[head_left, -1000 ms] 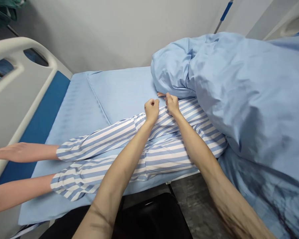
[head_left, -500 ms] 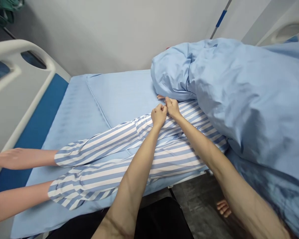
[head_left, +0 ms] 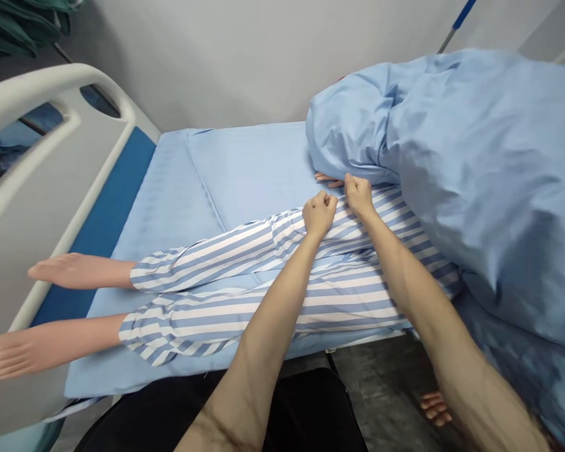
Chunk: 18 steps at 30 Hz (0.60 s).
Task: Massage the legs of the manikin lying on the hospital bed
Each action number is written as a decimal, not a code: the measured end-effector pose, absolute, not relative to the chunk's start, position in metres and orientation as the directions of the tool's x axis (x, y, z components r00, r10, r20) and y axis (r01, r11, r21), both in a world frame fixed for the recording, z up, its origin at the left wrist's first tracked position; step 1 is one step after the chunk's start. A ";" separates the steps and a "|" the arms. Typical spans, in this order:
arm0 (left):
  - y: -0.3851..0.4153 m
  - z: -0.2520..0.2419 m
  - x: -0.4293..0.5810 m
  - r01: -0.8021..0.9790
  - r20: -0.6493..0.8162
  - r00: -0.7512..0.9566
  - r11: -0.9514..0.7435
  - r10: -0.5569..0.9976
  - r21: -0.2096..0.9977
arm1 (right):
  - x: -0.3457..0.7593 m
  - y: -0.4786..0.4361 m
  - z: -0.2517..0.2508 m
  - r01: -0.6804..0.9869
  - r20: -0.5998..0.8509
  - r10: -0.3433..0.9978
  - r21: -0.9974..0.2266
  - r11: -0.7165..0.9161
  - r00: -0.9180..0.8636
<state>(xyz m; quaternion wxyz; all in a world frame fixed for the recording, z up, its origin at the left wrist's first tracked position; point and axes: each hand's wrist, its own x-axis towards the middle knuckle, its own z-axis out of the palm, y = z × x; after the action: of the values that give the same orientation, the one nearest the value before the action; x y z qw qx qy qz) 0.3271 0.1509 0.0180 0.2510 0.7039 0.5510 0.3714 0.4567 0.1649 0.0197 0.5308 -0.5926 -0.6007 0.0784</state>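
My left hand (head_left: 319,213) is closed in a fist on or just above the far thigh of a lying figure's blue-and-white striped trousers (head_left: 245,251). Just right of it, my right hand (head_left: 358,193) is also a fist, thumb side up, over the upper thigh near the quilt's edge. A small gap separates the fists, and no pulled cloth shows between the fingers. The figure's hand (head_left: 328,180) peeks out beneath the bunched blue quilt (head_left: 461,138), beside my right fist. The bare feet (head_left: 70,271) point left; the upper body is out of sight.
A light blue sheet (head_left: 258,163) covers the bed. The white footboard (head_left: 108,119) stands at left, a grey wall (head_left: 245,56) behind. A black chair seat (head_left: 315,408) is at the near side. Fingers or toes (head_left: 435,408) show low at right.
My view has shifted, so the bed appears further right and more of the feet shows. My fists, close together before, are now slightly apart.
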 end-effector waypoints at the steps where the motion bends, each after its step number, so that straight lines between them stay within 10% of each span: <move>1: 0.151 0.018 0.327 0.581 0.246 0.117 -0.268 0.962 0.768 | 0.458 0.165 0.015 0.632 0.544 0.797 -0.721 0.285 0.261; 18: 0.140 -0.003 0.240 0.756 0.334 0.123 -0.307 0.934 0.578 | 0.450 0.153 0.029 0.723 0.453 0.831 -0.685 0.093 0.322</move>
<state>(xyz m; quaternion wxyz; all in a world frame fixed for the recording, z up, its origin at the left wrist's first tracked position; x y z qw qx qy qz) 0.2405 0.1401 -0.0034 0.1346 0.7373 0.5732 0.3312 0.4501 0.1527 0.0289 0.4594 -0.6709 -0.5791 0.0591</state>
